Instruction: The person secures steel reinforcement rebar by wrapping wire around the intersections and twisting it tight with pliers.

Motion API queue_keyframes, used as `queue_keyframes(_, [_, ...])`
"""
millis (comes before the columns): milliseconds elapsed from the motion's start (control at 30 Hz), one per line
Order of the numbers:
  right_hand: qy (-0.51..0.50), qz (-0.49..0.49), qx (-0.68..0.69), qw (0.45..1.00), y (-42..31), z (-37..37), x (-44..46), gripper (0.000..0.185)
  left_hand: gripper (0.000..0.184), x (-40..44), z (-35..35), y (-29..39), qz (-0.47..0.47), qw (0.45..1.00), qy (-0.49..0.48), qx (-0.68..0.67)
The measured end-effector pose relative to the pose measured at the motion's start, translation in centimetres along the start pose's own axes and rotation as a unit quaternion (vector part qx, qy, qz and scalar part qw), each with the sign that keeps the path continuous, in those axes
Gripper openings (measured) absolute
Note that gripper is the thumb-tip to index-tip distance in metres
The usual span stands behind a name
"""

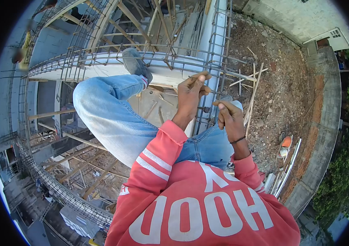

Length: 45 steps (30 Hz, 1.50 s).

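Observation:
My left hand is raised above a cage of steel reinforcing bars, its thumb and fingers pinched together. A thin dark line shows near its fingertips, too fine to name. Slightly lower and to the right, my right hand is also closed in a pinch; what it grips, if anything, cannot be made out. A small dark object lies between the two hands, of unclear kind. My legs in blue jeans straddle the rebar, and one grey shoe rests on the bars at the left.
Wooden props and planks stand below at the upper left. More rebar runs along the lower left. On the right, far down, lies rubble ground with loose sticks, bounded by a wall. Another person is partly visible at the left edge.

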State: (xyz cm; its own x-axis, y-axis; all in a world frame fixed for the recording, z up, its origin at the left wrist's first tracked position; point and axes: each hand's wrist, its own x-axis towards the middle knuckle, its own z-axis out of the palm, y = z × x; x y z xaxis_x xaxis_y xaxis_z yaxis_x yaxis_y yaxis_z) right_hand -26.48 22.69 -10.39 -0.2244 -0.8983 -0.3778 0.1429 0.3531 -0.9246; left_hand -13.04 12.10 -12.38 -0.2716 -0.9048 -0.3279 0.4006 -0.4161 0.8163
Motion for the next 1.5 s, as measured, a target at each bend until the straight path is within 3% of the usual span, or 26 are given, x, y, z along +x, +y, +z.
queue_keyframes(67, [-0.029,0.045,0.031,0.998,-0.4,0.5,-0.4,0.029,0.041,0.2,-0.6,-0.3,-0.010,1.000,0.001,-0.017])
queue_keyframes(233, [-0.044,0.031,0.030,0.998,-1.1,-1.6,-1.3,0.029,0.039,-0.2,-1.0,0.8,-0.015,0.997,-0.001,-0.074])
queue_keyframes(300, [-0.037,0.013,0.000,0.999,-1.5,-3.2,-1.6,0.028,0.040,-0.1,-1.3,1.5,0.021,0.999,0.013,0.027])
queue_keyframes(367, [0.023,-0.084,-0.178,0.980,-2.6,-4.8,-2.2,0.025,0.037,-0.3,-1.3,2.1,0.041,0.996,0.016,0.076])
queue_keyframes(467, [0.048,-0.106,-0.205,0.972,-3.0,-6.6,-2.6,0.026,0.030,-0.8,-0.6,3.4,0.056,0.967,-0.087,0.233])
queue_keyframes(567, [0.080,-0.108,-0.229,0.964,-3.4,-8.1,-2.7,0.027,0.024,-1.5,0.4,3.6,0.095,0.957,-0.165,0.218])
queue_keyframes(667, [0.133,-0.181,-0.254,0.941,-4.1,-9.1,-2.9,0.027,0.022,-2.1,1.6,4.2,0.074,0.957,-0.149,0.238])
queue_keyframes(800, [0.170,-0.204,-0.302,0.916,-7.3,-10.0,-4.0,0.021,0.022,-2.3,3.0,5.3,0.073,0.955,-0.148,0.246])
queue_keyframes(900, [0.159,-0.172,-0.411,0.881,-9.1,-10.6,-4.3,0.019,0.018,-2.4,4.0,4.7,0.139,0.959,-0.195,0.149])
queue_keyframes(1000, [0.114,-0.184,-0.455,0.864,-6.7,-12.0,-2.8,0.016,0.017,-3.2,4.2,5.5,0.109,0.963,-0.218,0.112])
queue_keyframes(1133, [0.023,-0.106,-0.362,0.926,-5.9,-9.1,-2.5,0.019,0.020,-3.2,3.8,5.6,0.087,0.965,-0.191,0.160])
queue_keyframes(1233, [-0.027,-0.144,-0.247,0.958,-5.6,-6.3,-2.0,0.027,0.022,-3.0,3.8,5.5,0.091,0.967,-0.179,0.156])
queue_keyframes(1367, [0.044,-0.204,-0.297,0.932,-3.5,-4.8,0.1,0.022,0.024,-3.5,4.2,6.5,0.092,0.978,-0.179,0.054])
queue_keyframes(1433, [0.065,-0.176,-0.275,0.943,-3.4,-4.7,0.6,0.025,0.024,-3.7,4.0,6.8,0.109,0.975,-0.187,0.040])
queue_keyframes(1500, [0.093,-0.214,-0.307,0.923,-3.2,-5.0,1.1,0.023,0.028,-3.8,4.1,6.8,0.228,0.926,-0.175,0.244])
